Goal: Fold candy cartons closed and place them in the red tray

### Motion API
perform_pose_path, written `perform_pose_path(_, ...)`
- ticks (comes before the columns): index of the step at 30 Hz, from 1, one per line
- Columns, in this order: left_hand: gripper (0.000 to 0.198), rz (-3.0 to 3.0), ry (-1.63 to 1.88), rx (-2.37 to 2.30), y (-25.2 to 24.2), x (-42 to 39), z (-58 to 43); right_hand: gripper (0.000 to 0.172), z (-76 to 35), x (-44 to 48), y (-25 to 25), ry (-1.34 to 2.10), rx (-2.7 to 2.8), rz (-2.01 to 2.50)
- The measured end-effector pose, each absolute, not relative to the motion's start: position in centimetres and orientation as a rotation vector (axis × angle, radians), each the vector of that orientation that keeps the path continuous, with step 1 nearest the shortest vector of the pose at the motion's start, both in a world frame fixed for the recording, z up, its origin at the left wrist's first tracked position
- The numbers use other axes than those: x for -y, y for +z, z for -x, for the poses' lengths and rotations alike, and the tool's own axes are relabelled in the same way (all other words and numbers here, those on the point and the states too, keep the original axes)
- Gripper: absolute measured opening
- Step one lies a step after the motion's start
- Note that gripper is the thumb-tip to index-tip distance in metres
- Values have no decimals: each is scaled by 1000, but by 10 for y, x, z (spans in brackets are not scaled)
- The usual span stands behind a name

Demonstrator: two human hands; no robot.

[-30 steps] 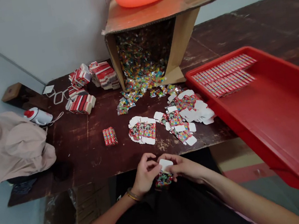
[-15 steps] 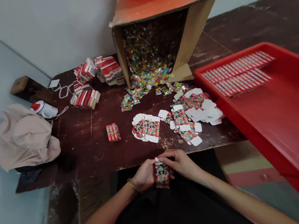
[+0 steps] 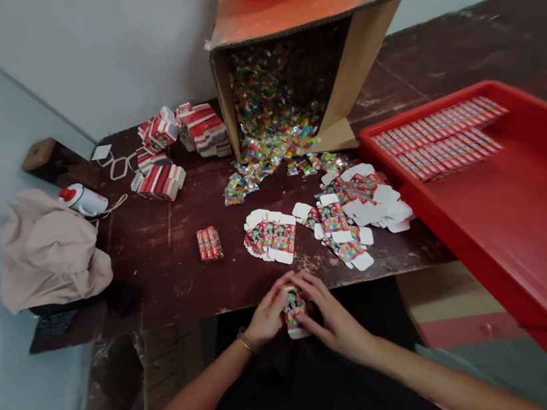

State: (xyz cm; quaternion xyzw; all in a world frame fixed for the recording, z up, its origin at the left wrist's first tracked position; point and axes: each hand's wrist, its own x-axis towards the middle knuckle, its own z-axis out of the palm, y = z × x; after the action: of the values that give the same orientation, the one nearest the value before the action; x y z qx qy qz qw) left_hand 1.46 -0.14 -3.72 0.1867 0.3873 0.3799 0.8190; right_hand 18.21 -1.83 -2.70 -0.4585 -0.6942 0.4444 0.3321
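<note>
A small printed candy box [image 3: 294, 303] is held upright between both hands, in front of the table's near edge. My left hand [image 3: 267, 317] grips its left side, and my right hand [image 3: 333, 318] closes on the right, thumb on the front face. At its lower end a white flap shows. Beyond the hands lies a fanned stack of flat candy boxes [image 3: 271, 235], with a looser heap of flat boxes [image 3: 346, 222] to its right. A short row of red boxes [image 3: 209, 244] stands to the left.
A tipped cardboard box [image 3: 361, 66] spills small candy packets [image 3: 267, 159] onto the table. On the right, a red tray [image 3: 505, 201] holds two rows of boxes. Bundled cartons [image 3: 160, 183], a white bottle [image 3: 84, 201] and beige cloth [image 3: 53, 254] are left.
My right fingers have moved from the box's top flap; the thumb is now lower on its front. The left fingers have reached up to the top. A white flap now shows at the bottom.
</note>
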Motion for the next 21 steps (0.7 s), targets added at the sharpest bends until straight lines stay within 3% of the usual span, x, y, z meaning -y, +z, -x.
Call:
perform_pose_path(2,46,-495,944,-915,-27,-14,-11,50,-173,15,-35,1377,1510,1185)
perform_pose_path(6,34,-873,965,-1184,-8,-44,18,26,-169,-25,-26,1606,1354,1075)
perform_pose_path(11,24,-1338,539,-1240,-6,-54,56,20,-150,-123,-2,1249,1866,1024)
perform_pose_path(13,28,-1252,608,-1300,-8,-53,59,22,-131,-170,-5,858,2047,1202)
perform_pose_path(16,40,-952,751,-1282,-6,-50,55,37,-105,-228,-19,700,2052,1305)
perform_pose_path(21,54,-742,793,-1142,4,-47,54,15,-100,-261,-37,677,1955,1318)
